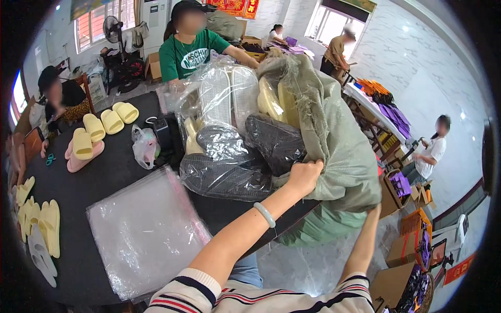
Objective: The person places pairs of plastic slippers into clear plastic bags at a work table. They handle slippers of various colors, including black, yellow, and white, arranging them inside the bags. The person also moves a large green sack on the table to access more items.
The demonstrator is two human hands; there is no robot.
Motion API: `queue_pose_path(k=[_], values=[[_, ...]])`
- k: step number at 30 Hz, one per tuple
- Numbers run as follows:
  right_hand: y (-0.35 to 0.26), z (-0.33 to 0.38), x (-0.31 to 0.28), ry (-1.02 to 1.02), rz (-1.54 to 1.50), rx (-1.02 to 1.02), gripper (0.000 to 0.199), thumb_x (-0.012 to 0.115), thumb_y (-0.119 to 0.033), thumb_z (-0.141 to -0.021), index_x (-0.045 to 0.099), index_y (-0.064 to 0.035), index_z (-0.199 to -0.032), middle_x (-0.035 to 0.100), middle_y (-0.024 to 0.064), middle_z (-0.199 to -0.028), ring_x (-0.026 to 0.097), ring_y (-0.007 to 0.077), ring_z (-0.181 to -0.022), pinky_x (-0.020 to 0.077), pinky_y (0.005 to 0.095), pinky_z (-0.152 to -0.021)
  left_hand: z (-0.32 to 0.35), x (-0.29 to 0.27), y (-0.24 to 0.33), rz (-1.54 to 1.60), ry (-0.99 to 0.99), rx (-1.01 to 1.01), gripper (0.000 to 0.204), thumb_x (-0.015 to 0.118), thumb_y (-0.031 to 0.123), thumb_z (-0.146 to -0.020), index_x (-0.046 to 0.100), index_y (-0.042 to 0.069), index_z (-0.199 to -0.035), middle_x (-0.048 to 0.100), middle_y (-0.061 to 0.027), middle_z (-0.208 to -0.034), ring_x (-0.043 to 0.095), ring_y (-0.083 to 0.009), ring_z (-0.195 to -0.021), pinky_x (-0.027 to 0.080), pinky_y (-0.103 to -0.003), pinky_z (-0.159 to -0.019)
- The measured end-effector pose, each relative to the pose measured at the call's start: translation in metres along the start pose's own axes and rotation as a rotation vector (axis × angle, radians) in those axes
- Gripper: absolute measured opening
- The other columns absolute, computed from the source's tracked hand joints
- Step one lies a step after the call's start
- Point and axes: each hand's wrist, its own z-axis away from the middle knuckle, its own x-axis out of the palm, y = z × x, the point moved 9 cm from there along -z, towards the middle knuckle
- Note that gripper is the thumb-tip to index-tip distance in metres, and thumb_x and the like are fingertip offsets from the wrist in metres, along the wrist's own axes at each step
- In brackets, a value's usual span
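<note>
A grey-green woven sack (342, 141) lies tilted at the table's right side, its mouth toward the left. My left hand (305, 178), below a pale bracelet, is closed on the sack's near rim. Against the sack's lower right corner is my right hand (374, 211); its fingers are hidden behind the cloth. Slippers in clear plastic bags lie at the mouth: white slippers (216, 96), pale yellow slippers (271, 101) and dark grey slippers (224, 175). Across the table, a person in a green shirt (188, 60) reaches one arm to the sack's far side.
Flat clear plastic bags (148, 229) are stacked on the black table (68, 182). Yellow slippers (94, 127), a pink pair (86, 159) and a small knotted bag (145, 147) lie farther left. A green sack (326, 224) stands below the table edge, with cardboard boxes (391, 284) on the right.
</note>
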Motion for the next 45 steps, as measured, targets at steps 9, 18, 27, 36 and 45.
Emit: queue_pose_path(k=[9, 18, 27, 36, 45], values=[[-0.3, 0.028, 0.296, -0.511, -0.059, -0.581, 0.035, 0.047, -0.028, -0.096, 0.06, 0.0019, -0.106, 0.066, 0.014, -0.098, 0.064, 0.0283, -0.089, 0.0534, 0.0428, -0.079, -0.01, -0.058, -0.033, 0.224, 0.255, -0.193, 0.041, 0.063, 0.018, -0.08, 0.05, -0.003, -0.112, 0.059, -0.0258, -0.098, 0.056, -0.0422, -0.097, 0.047, -0.046, -0.082], [-0.159, 0.079, 0.36, -0.531, 0.766, -0.599, 0.044, 0.05, -0.037, -0.091, 0.058, -0.0055, -0.122, 0.06, 0.0088, -0.116, 0.054, 0.0221, -0.105, 0.041, 0.0368, -0.095, -0.058, -0.134, -0.015, 0.667, 0.325, -0.314, 0.053, 0.068, 0.024, -0.076, 0.038, -0.009, -0.106, 0.051, -0.0289, -0.105, 0.052, -0.0365, -0.102, 0.04, -0.041, -0.091], [-0.005, 0.152, 0.311, -0.944, 0.55, -0.054, 0.062, 0.038, -0.045, -0.098, 0.036, 0.0007, -0.14, 0.042, 0.0093, -0.14, 0.04, 0.0187, -0.126, 0.0271, 0.0329, -0.108, -0.026, 0.06, 0.057, 0.16, -0.349, 0.034, 0.059, 0.061, 0.008, -0.068, 0.044, -0.006, -0.123, 0.041, -0.0289, -0.131, 0.051, -0.0423, -0.108, 0.043, -0.045, -0.093], [-0.012, 0.164, 0.264, -0.334, 1.189, -1.087, 0.06, 0.06, -0.001, -0.076, 0.037, 0.0053, -0.131, 0.053, 0.0269, -0.118, 0.047, 0.0428, -0.115, 0.0373, 0.0417, -0.099, 0.034, 0.028, 0.051, -0.005, -0.55, 0.011, 0.077, 0.063, 0.012, -0.075, 0.026, -0.006, -0.139, 0.035, -0.0265, -0.138, 0.046, -0.0406, -0.115, 0.037, -0.046, -0.099], [0.014, 0.009, 0.234, 0.077, 1.172, -1.318, 0.05, 0.053, 0.001, -0.077, 0.043, 0.0057, -0.127, 0.049, 0.0256, -0.125, 0.044, 0.039, -0.12, 0.034, 0.0412, -0.104, 0.094, -0.004, -0.017, 0.039, -0.529, 0.043, 0.072, 0.062, 0.018, -0.081, 0.027, -0.001, -0.141, 0.024, -0.0189, -0.149, 0.025, -0.0332, -0.138, 0.016, -0.053, -0.113]])
